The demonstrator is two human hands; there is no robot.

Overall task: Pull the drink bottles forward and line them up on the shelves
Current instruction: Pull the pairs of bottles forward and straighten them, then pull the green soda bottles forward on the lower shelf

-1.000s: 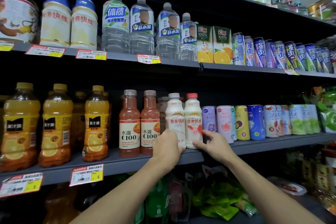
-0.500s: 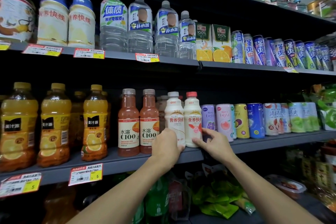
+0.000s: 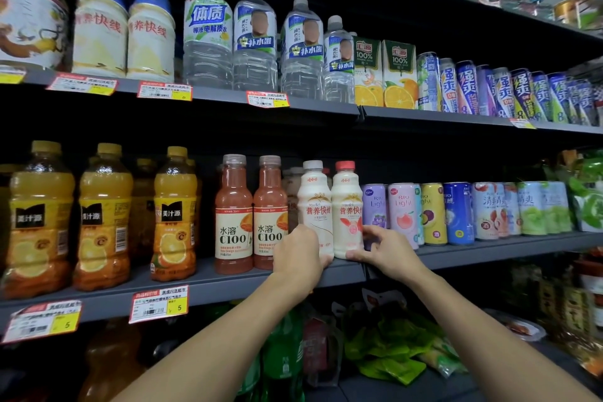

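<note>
Bottles: the milky white-cap bottle (image 3: 315, 206) and red-cap bottle (image 3: 347, 206) stand upright, touching, at the front edge of the middle shelf (image 3: 208, 284). The left grip (image 3: 298, 253) wraps the white-cap bottle's base. The right grip (image 3: 388, 250) pinches the red-cap bottle's base. Both bottles and grips sit as before.
</note>
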